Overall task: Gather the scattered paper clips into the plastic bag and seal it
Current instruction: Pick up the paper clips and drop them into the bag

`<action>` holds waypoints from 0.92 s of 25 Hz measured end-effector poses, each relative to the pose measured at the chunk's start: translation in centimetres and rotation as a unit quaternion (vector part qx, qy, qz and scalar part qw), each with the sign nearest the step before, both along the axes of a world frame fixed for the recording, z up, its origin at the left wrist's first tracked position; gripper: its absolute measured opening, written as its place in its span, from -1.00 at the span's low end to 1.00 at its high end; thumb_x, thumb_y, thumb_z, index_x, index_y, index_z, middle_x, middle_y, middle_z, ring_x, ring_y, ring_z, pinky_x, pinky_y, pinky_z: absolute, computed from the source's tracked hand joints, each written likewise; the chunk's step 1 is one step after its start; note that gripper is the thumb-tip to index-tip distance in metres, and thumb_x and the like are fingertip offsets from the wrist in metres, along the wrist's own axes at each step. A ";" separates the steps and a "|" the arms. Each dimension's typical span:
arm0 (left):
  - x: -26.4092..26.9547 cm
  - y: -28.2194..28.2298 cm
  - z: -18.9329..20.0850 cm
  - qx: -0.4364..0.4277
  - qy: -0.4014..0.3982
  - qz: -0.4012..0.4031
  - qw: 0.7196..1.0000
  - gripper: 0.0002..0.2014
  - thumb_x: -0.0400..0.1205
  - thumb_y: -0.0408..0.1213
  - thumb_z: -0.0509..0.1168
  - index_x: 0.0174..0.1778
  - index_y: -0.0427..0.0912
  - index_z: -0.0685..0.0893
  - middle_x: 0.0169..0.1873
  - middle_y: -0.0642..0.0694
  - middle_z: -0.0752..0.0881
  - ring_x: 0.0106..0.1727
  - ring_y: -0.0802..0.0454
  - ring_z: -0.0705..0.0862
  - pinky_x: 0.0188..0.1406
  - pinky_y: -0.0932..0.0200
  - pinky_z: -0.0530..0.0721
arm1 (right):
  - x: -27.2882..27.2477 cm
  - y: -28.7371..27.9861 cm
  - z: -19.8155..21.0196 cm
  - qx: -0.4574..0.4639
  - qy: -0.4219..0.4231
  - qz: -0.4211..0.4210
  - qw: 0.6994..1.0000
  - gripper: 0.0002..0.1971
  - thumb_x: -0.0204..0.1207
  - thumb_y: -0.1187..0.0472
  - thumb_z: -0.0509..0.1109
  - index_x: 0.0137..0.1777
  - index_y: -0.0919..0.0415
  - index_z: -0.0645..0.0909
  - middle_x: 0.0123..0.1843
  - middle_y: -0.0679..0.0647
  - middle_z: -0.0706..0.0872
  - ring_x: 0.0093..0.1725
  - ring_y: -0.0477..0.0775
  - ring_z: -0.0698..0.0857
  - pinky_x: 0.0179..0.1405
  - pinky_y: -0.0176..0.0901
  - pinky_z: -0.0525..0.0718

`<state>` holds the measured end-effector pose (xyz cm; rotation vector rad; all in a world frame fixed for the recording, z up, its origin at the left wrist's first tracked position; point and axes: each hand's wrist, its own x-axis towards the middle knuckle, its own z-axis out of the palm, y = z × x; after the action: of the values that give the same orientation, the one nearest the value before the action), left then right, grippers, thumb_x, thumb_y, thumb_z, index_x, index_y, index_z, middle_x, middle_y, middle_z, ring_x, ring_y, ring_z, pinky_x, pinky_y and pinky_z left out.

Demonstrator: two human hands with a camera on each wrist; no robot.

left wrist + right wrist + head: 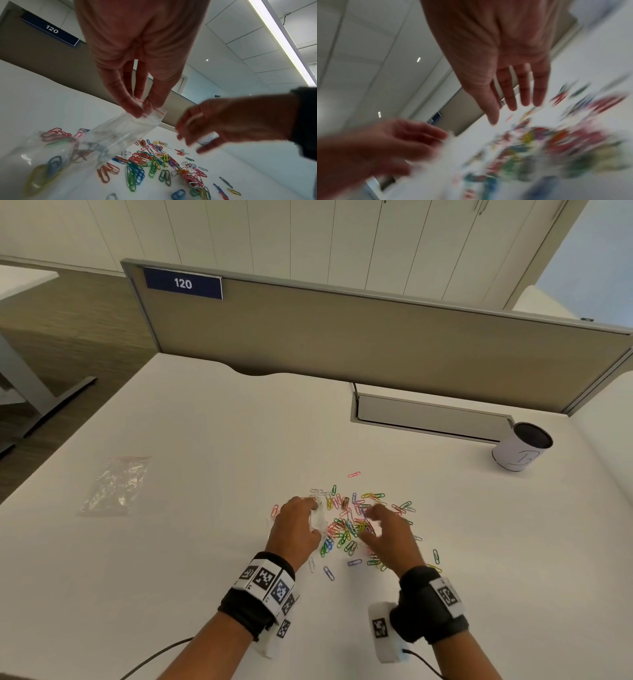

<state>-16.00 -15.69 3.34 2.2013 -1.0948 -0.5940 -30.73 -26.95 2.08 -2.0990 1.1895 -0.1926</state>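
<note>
Left hand pinched the bag mouth; right hand, fingers spread, hovered nearer the clips, just beside it.

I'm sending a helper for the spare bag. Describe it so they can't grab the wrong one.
On the white desk, look far left of the paper clips. The spare bag lies flat and alone, clear and crinkled with a red strip; the other bag is pinched in the left hand.

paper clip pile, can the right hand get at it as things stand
Probably yes: the right hand hovers open just over the paper clips, nothing between them; the left hand holds the plastic bag off to one side.
</note>
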 end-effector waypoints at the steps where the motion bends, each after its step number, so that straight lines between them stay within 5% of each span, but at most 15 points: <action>1: -0.1 0.0 -0.1 -0.003 0.002 -0.001 1.000 -0.54 0.44 -0.44 0.43 0.27 -0.19 0.59 0.14 -0.19 0.65 0.11 -0.17 0.66 0.20 -0.03 0.68 | -1.2 0.0 -0.8 -0.002 0.096 0.007 0.995 -0.47 0.39 0.16 0.55 0.34 0.16 0.48 0.32 0.18 0.59 0.34 0.23 0.50 0.21 -0.06 0.57; 3: -0.2 0.0 -0.2 -0.006 0.003 -0.005 1.000 -0.56 0.45 -0.43 0.43 0.27 -0.19 0.59 0.15 -0.18 0.65 0.13 -0.14 0.65 0.21 0.07 0.65 | -2.4 0.3 -2.4 0.016 0.194 0.010 0.981 -0.26 0.33 0.06 0.59 0.48 0.08 0.34 0.44 0.21 0.41 0.44 0.34 0.32 0.33 0.22 0.53; 5: -0.4 -0.1 -0.3 -0.005 0.006 -0.009 1.000 -0.57 0.46 -0.43 0.42 0.27 -0.19 0.59 0.17 -0.16 0.64 0.16 -0.13 0.63 0.22 0.13 0.59 | -2.2 0.7 -3.6 0.002 0.185 0.017 0.983 -0.23 0.32 0.09 0.60 0.51 0.00 0.33 0.44 0.20 0.35 0.44 0.34 0.29 0.34 0.23 0.54; 8: -0.5 -0.1 -0.2 -0.004 0.009 -0.011 1.000 -0.58 0.46 -0.45 0.41 0.26 -0.20 0.59 0.17 -0.16 0.64 0.16 -0.15 0.63 0.24 0.14 0.57 | -1.4 0.5 -4.8 -0.046 0.153 0.031 0.987 -0.39 0.38 0.24 0.55 0.43 -0.02 0.47 0.38 0.17 0.42 0.35 0.30 0.37 0.29 0.08 0.52; 13: -0.1 -0.1 -0.1 -0.007 0.010 -0.004 1.000 -0.57 0.45 -0.44 0.43 0.25 -0.20 0.60 0.14 -0.18 0.66 0.11 -0.15 0.68 0.18 0.00 0.69 | -1.6 0.0 -6.4 -0.112 0.076 0.016 0.991 -0.89 0.50 0.34 0.39 -0.04 0.17 0.69 0.01 0.13 0.66 0.03 0.23 0.62 -0.09 -0.08 0.58; 17: 0.0 0.1 -0.2 -0.011 0.012 -0.004 1.000 -0.58 0.45 -0.44 0.43 0.24 -0.20 0.61 0.14 -0.18 0.66 0.08 -0.12 0.69 0.14 0.05 0.71 | -1.9 -0.7 -6.0 -0.131 0.089 0.031 0.987 -0.87 0.54 0.33 0.35 -0.05 0.17 0.73 -0.06 0.11 0.77 -0.08 0.14 0.69 -0.11 -0.15 0.61; 20: -0.1 0.1 -0.2 -0.013 0.012 -0.003 1.000 -0.58 0.45 -0.45 0.44 0.23 -0.18 0.61 0.13 -0.17 0.66 0.01 -0.08 0.69 0.07 0.11 0.73 | -2.2 -1.3 -4.8 -0.089 0.014 -0.037 0.995 -0.89 0.46 0.38 0.44 -0.10 0.22 0.78 -0.16 0.11 0.83 -0.17 0.09 0.74 -0.11 -0.24 0.61; 23: -0.2 0.1 -0.1 -0.013 0.009 -0.005 1.000 -0.59 0.45 -0.46 0.44 0.22 -0.17 0.61 0.11 -0.17 0.67 -0.10 -0.02 0.65 0.01 0.19 0.69 | -2.8 -1.4 -3.3 0.056 -0.146 -0.150 0.976 -0.90 0.38 0.39 0.54 -0.10 0.33 0.78 -0.22 0.16 0.83 -0.20 0.10 0.78 -0.15 -0.32 0.70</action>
<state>-16.17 -15.55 3.27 2.1651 -1.0991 -0.5992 -33.53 -28.38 -1.21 -1.7152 1.2971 -0.5408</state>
